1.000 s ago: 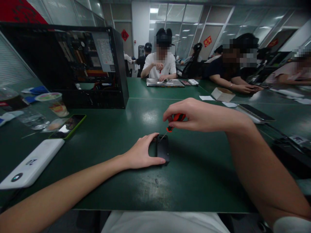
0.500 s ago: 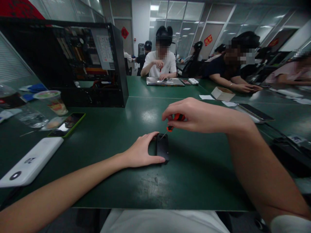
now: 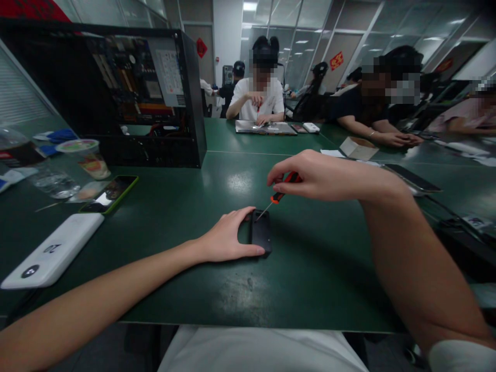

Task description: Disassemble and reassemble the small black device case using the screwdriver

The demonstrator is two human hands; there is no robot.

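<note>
A small black rectangular box [image 3: 262,235] lies on the green table [image 3: 186,294] in front of me. My left hand [image 3: 228,240] grips it by its two ends, thumb at the near end and fingers at the far end. Above and to the right, my right hand [image 3: 310,175] is closed around the red-and-black handle of a screwdriver [image 3: 276,197]. Its thin shaft slants down to the left, and the tip meets the upper part of the box. Whether the tip sits in a screw is too small to tell.
An open black computer case [image 3: 194,103] stands at the back left. Near it are a plastic cup [image 3: 87,160], a bottle [image 3: 54,181], a green-edged phone [image 3: 116,194] and a white power bank [image 3: 54,250]. A small open box [image 3: 358,149] sits back right. People work across the table.
My right hand and the screwdriver handle have shifted slightly up and right, so the shaft leans more. The tip stays at the box, and my left hand keeps its hold. The view has tilted a little.
</note>
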